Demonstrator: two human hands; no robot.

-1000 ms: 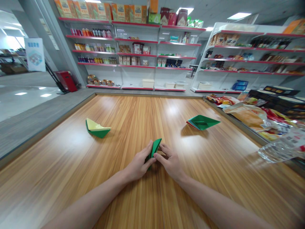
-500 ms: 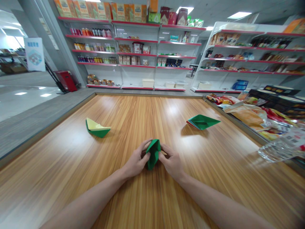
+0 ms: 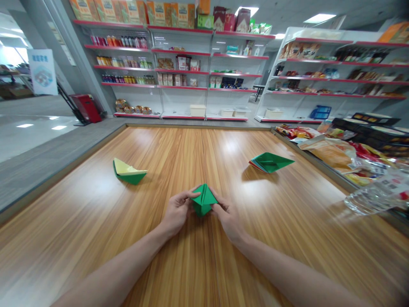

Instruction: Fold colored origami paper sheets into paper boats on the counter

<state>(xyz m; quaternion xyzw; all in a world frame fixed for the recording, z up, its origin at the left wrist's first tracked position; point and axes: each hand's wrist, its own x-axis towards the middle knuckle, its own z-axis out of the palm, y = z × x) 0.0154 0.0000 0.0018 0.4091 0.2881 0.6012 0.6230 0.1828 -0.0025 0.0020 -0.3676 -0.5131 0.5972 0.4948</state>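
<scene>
Between my hands is a piece of folded green paper point(image 3: 203, 201), its diamond-shaped face turned up toward me and a folded part hanging below. My left hand point(image 3: 178, 209) pinches its left corner, the thumb lying on top. At the right corner, my right hand point(image 3: 226, 213) grips it with thumb and fingers; some fingertips are hidden behind the paper. Farther left on the table rests a folded paper boat point(image 3: 130, 174), green outside and yellow inside. To the right lies a stack of folded papers point(image 3: 271, 163) with a green one on top and other colours at its edge.
The wooden table point(image 3: 179, 149) has a raised dark edge. Beyond its right edge are snack packets point(image 3: 332, 153), black boxes point(image 3: 373, 132) and a clear plastic bottle point(image 3: 373, 196) lying on its side. Shelves point(image 3: 182, 87) of goods stand behind the table.
The green paper in my hands has turned from an upright, open pocket to a flatter diamond facing up. My left thumb has shifted onto its top face. The view has tilted slightly.
</scene>
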